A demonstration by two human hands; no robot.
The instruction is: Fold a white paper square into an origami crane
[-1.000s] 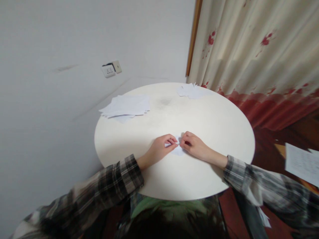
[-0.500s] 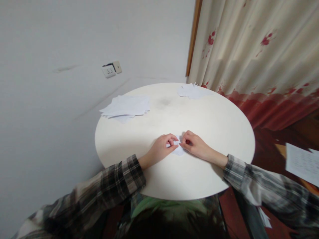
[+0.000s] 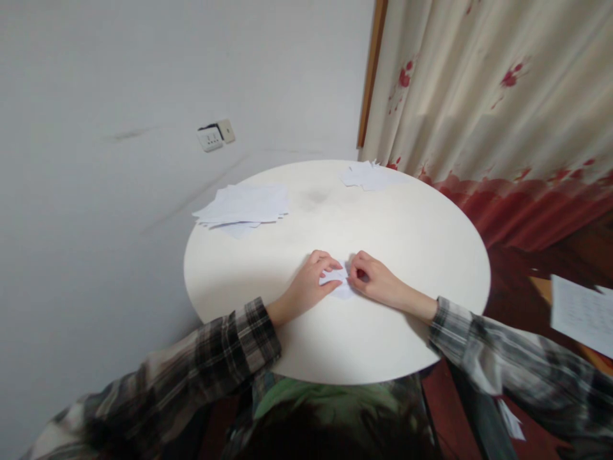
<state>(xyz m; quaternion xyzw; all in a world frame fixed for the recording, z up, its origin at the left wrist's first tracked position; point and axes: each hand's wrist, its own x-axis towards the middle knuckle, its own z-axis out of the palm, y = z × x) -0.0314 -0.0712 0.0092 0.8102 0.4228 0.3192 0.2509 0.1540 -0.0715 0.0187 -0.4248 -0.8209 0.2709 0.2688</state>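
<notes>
Frame centre: our left hand [image 3: 309,283], loosely spread, likely steadies small paper [image 3: 341,276]; right hand [image 3: 376,280] curled at edge, grip unclear.

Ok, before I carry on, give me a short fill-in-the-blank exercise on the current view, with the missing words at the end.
1. The small piece between the left hand and the right hand is made of ____.
2. The table beneath it is coloured ____.
3. As the wearer sees it, the larger pile lies to the ____ of the smaller pile.
4. The curtain has a ____ band along its bottom.

Missing words: paper; white; left; red.
</notes>
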